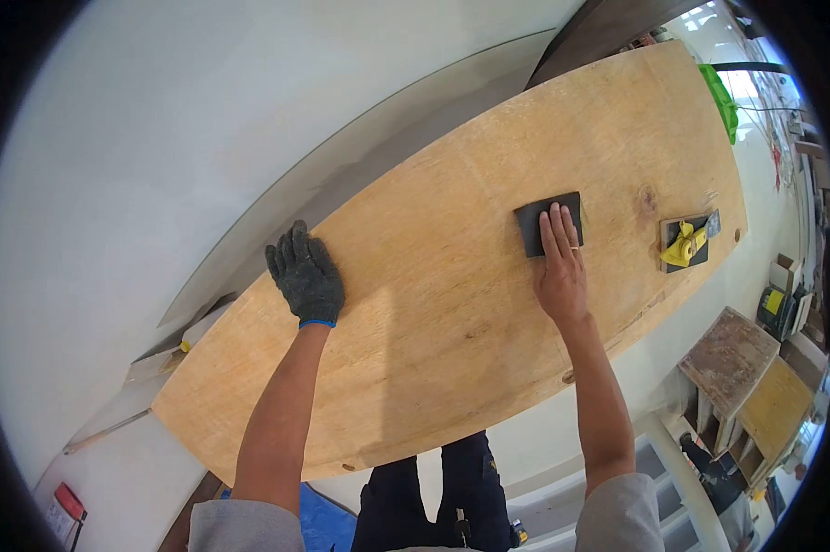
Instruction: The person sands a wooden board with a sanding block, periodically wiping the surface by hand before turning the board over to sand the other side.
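A large pale wooden board (433, 304) spans the view in front of me. My left hand (306, 276), in a dark grey glove with a blue cuff, rests on the board's far left edge, fingers extended and holding nothing. Bare except for a ring, my right hand (562, 271) presses a black square of sandpaper (532, 225) against the board's surface. Its fingers lie along the top of the sheet; the thumb is hidden. Farther right on the board sits a dark-faced block (696, 260) with a yellow-handled putty knife (686, 244) on it.
A white wall (203, 120) runs behind the board. Wooden boxes (728, 354) stand on the floor at right, and a green plastic item (720, 101) shows past the far right end. A blue sheet (323, 520) lies below the near edge.
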Demonstrator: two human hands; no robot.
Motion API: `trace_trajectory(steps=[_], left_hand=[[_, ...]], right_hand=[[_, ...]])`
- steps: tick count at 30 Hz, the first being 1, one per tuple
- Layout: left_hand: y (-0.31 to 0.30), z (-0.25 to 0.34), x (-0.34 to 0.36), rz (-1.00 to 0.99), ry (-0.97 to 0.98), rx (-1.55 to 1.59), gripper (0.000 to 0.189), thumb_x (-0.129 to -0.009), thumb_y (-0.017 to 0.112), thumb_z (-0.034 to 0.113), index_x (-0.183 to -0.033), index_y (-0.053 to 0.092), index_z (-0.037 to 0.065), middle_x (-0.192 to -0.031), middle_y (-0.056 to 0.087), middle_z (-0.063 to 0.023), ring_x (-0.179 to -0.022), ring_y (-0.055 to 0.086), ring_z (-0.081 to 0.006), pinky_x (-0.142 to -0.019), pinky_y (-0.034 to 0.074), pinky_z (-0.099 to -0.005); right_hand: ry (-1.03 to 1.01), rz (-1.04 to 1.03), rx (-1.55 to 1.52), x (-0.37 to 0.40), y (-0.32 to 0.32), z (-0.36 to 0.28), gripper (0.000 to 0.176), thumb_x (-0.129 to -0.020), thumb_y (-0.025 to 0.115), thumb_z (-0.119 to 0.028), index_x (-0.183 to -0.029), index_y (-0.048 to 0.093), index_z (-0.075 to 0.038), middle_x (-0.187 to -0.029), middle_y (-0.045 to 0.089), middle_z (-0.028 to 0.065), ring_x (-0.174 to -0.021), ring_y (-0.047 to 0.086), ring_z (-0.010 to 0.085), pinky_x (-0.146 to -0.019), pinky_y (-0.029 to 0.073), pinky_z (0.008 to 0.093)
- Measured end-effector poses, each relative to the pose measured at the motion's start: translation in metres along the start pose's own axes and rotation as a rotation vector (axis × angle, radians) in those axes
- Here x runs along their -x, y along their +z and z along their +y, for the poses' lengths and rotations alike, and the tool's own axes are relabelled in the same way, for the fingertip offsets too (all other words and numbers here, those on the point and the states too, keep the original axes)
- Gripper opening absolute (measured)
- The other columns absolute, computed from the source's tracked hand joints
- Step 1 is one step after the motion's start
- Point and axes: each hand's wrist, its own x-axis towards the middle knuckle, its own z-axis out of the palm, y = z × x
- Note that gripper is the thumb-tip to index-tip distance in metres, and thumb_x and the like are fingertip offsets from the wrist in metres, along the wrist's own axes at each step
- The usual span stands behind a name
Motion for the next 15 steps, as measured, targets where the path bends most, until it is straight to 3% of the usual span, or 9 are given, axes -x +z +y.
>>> trace_trajectory(steps=[4,7,10,15], left_hand=[[-0.003,0.001,0.000,0.018,0.007,0.009,0.036,-0.094,0.044,0.023,-0.122,0.054,0.002,-0.114,0.058,-0.0201,-0.114,0.051,-0.0342,-0.109,0.028,-0.0506],[0.000,0.001,-0.001,0.020,0.006,0.002,0.036,-0.094,0.044,0.022,-0.122,0.053,0.002,-0.115,0.058,-0.0201,-0.114,0.051,-0.0344,-0.109,0.028,-0.0505],[-0.002,0.000,0.001,0.003,0.013,0.002,0.036,-0.094,0.044,0.022,-0.122,0.053,0.001,-0.116,0.058,-0.0203,-0.115,0.051,-0.0347,-0.109,0.027,-0.0504],[-0.003,0.001,0.000,0.002,0.017,0.004,0.036,-0.094,0.045,0.022,-0.123,0.053,0.002,-0.117,0.058,-0.0206,-0.115,0.051,-0.0347,-0.109,0.028,-0.0504]], right_hand=[[0.036,-0.320,0.183,0.002,-0.050,-0.026,0.058,-0.085,0.054,-0.004,-0.140,0.036,-0.002,-0.150,0.028,0.0165,-0.142,0.020,0.0306,-0.114,0.019,0.0529],[0.033,-0.192,0.049,-0.022,-0.040,-0.052,0.057,-0.091,0.055,-0.020,-0.142,0.035,-0.003,-0.151,0.027,0.0170,-0.143,0.018,0.0283,-0.113,0.013,0.0560],[-0.027,-0.222,0.162,-0.041,0.006,-0.067,0.063,-0.092,0.052,-0.037,-0.142,0.034,-0.001,-0.151,0.027,0.0172,-0.143,0.018,0.0264,-0.114,0.012,0.0546],[0.018,-0.153,0.128,-0.022,0.027,-0.088,0.072,-0.091,0.051,-0.044,-0.142,0.031,0.002,-0.151,0.025,0.0172,-0.143,0.017,0.0271,-0.114,0.012,0.0542]])
